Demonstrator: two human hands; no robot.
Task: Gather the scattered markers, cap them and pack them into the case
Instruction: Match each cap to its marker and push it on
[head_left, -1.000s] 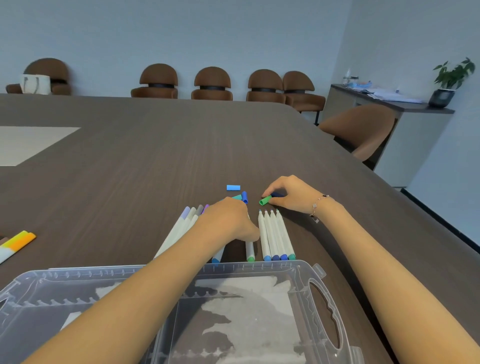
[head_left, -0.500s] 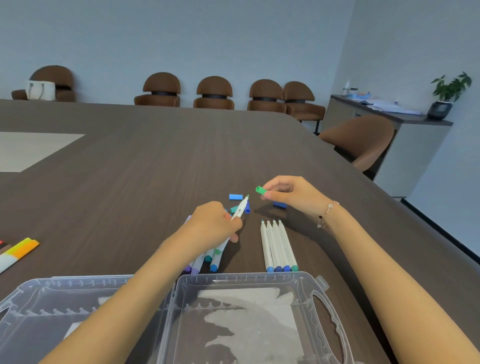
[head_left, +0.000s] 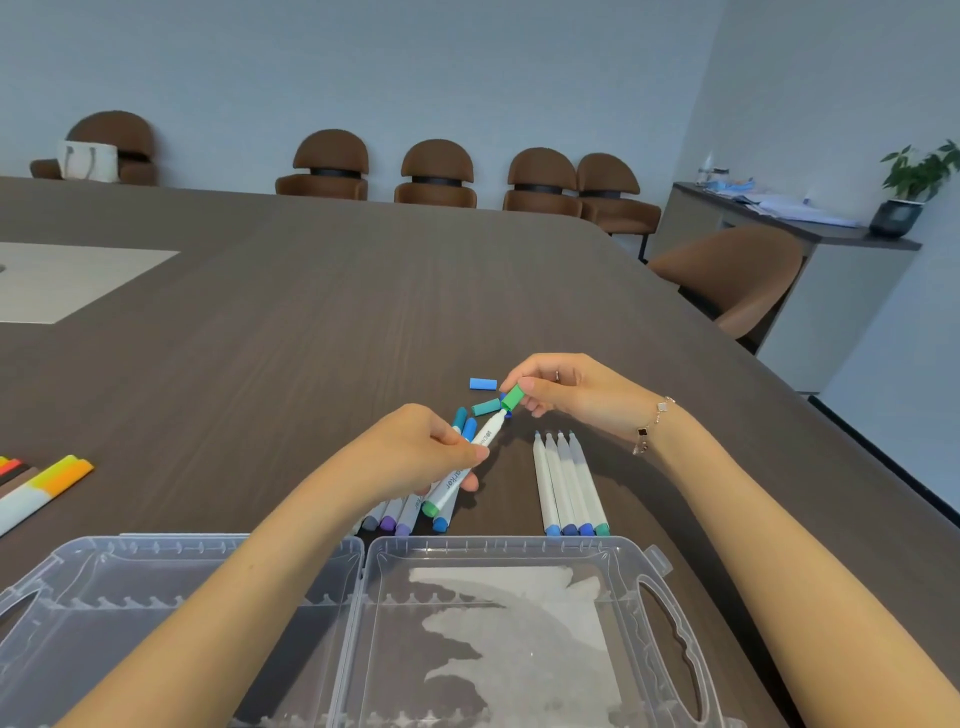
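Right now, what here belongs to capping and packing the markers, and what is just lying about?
Job:
green cap in right hand
marker in left hand
four uncapped markers
loose blue cap
open case

Lying about:
chairs
white bag
potted plant

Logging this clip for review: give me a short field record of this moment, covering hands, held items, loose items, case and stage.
left hand: holds a white marker, tip toward the cap
right hand: pinches a green cap at the marker's tip
loose caps: light blue cap, teal cap on the table
uncapped row: four markers, right of the left hand
case: open, no markers inside
stage: capping, cap not yet seated
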